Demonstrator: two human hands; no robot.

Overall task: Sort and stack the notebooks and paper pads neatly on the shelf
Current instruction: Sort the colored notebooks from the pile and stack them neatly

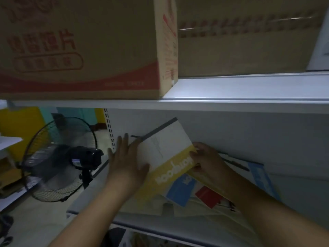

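**Item:** white-and-yellow notebook (165, 154), tilted, lying atop a loose pile on the lower shelf (160, 230).
**Left hand** (126, 163): grip wide, fingers straight, flat against the notebook's left edge.
**Right hand** (206, 157): grip pinching the notebook's right corner, apparently; dim light blurs the fingers.
**Step:** squaring one notebook onto the stack.
**Next:** turn it parallel to the shelf's front edge, then seat it flat.
**Room:** back panel close behind; upper shelf board (231, 106) low overhead; blue pad (179, 189) and red pad (208, 196) skewed underneath.
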